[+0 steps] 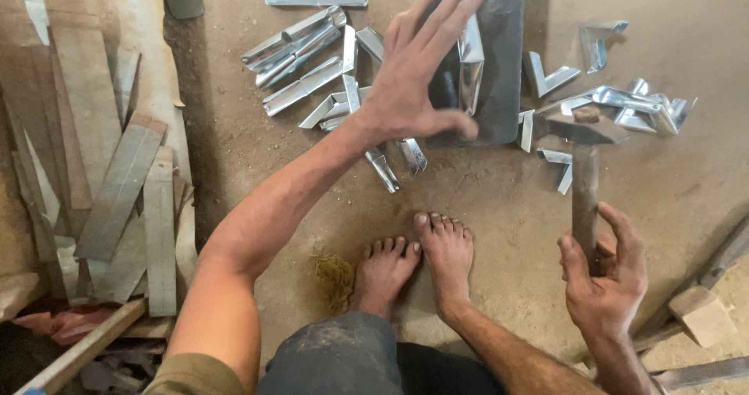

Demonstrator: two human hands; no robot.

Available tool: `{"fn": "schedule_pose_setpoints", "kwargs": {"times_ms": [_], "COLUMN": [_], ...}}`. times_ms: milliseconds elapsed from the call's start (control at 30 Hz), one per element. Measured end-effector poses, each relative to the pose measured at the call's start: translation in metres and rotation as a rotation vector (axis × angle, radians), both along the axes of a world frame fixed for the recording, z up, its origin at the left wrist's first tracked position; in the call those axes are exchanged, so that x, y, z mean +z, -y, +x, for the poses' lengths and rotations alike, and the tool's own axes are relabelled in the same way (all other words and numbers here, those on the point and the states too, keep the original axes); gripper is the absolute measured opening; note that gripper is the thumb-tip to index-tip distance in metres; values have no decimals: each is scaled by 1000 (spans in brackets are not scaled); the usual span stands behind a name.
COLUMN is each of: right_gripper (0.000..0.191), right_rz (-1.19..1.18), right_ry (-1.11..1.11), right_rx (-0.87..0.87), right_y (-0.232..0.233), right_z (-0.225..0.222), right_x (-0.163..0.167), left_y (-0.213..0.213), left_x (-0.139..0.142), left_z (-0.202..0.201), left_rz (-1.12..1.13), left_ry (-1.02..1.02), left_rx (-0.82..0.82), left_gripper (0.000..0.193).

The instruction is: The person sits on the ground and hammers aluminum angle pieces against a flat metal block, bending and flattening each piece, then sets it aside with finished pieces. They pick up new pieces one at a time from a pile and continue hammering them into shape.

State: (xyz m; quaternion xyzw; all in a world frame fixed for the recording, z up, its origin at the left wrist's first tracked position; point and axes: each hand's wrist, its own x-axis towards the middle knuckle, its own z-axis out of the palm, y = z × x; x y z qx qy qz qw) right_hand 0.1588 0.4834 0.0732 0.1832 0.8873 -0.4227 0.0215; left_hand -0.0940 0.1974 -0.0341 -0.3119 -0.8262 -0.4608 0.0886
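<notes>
Above dark slab (503, 59), open left hand (417, 75); hammer (585, 169) in right hand (605, 274)

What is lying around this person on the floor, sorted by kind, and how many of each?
Hammer, held in the right hand: 1
Dark flat plate, under the left hand: 1
Heaps of shiny bent metal pieces: 2 (pieces overlap too much to count)
Pile of flat grey strips: 1
Wooden block: 1
Total: 6
</notes>
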Motion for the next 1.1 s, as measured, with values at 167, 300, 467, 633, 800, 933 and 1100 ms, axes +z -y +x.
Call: {"fn": "schedule_pose_setpoints", "kwargs": {"times_ms": [167,300,467,633,800,933,1100], "right_gripper": [56,54,57,57,55,55,44], "right_rz": [68,261,436,394,210,281,334], "right_ry": [67,159,347,318,189,110,-126], "right_rx": [103,223,253,185,125,229,405], "right_y": [20,27,24,23,14,5,25], "right_z": [-30,-48,-58,-52,-45,-43,-64], "right_x": [54,106,119,110,86,70,69], "left_y": [-12,-7,-3,-1,24,14,8], "left_x": [20,48,27,3,-15,-24,-23], "left_z": [12,64,115,99,52,32,22], "left_rz": [181,422,441,468,-126,234,221], "left_ry": [165,642,749,625,103,120,437], "left_rx": [-75,-130,-175,-238,15,-147,-347], "left_gripper": [101,86,77,92,113,144,146]}}
